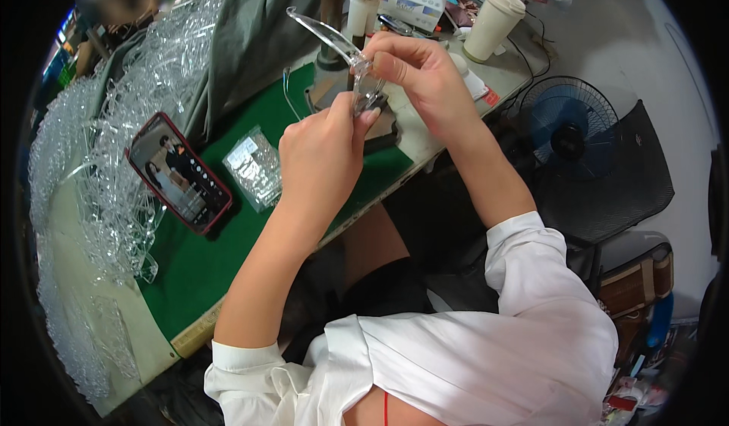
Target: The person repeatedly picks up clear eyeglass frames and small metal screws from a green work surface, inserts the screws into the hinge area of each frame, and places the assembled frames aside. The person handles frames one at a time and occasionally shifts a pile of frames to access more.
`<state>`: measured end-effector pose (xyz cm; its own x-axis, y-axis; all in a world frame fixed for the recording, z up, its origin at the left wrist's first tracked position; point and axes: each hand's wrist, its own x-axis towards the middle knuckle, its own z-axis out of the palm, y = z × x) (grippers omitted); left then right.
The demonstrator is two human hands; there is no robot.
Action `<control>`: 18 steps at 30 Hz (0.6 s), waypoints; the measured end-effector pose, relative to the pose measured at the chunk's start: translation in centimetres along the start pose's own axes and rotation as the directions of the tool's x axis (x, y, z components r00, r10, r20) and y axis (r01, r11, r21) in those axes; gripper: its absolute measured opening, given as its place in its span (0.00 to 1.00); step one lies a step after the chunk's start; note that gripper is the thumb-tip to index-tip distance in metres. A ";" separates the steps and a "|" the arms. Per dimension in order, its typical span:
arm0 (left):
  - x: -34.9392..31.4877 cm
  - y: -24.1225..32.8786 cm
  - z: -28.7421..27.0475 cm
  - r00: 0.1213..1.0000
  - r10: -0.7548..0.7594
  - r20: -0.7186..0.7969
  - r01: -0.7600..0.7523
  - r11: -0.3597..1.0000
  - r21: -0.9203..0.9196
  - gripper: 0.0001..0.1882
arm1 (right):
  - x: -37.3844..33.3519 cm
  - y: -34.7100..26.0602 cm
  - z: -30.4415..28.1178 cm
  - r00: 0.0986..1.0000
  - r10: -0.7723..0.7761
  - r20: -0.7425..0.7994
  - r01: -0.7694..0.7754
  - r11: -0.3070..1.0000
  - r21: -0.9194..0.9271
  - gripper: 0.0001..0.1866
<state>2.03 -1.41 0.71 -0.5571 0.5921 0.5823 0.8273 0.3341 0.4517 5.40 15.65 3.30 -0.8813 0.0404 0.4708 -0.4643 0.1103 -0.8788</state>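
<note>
A pair of clear plastic glasses [325,34] is held up between my two hands, one temple arm pointing to the upper left. My left hand [320,153] pinches the lower part of the frame with thumb and fingers. At its upper part, close to the hinge, the fingers of my right hand [422,75] are closed on it. Right behind the glasses stands a metal bench tool with a post and base [328,88]; my hands partly cover it. Fingers hide some of the frame.
Many clear glasses parts [163,84] are heaped along the left side. A phone [179,174] and a small clear packet [254,169] lie on the green mat [186,274]. A lidded cup [493,25] stands far right, above a fan [568,139] on a black chair.
</note>
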 end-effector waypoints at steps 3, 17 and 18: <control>2.2 -0.6 1.9 0.995 0.051 -0.090 -0.046 0.998 0.053 0.09 | 1.0 0.0 -1.6 0.997 0.046 -0.069 -0.047 0.999 -0.006 0.14; 5.8 -1.0 4.5 0.993 -0.065 -0.102 0.060 0.997 -0.053 0.13 | 7.7 -4.7 -8.9 0.729 -0.599 -0.332 0.460 0.788 -0.410 0.10; 6.0 -0.8 4.4 0.992 -0.086 -0.091 0.078 0.993 -0.090 0.14 | 8.4 -10.0 -6.6 0.709 -0.614 -0.347 0.625 0.775 -0.096 0.15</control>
<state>-1.59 5.10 0.86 -0.6308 0.4921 0.6000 0.7712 0.3119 0.5550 3.21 21.45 16.55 -0.3093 0.3050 0.9007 -0.9020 0.2058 -0.3795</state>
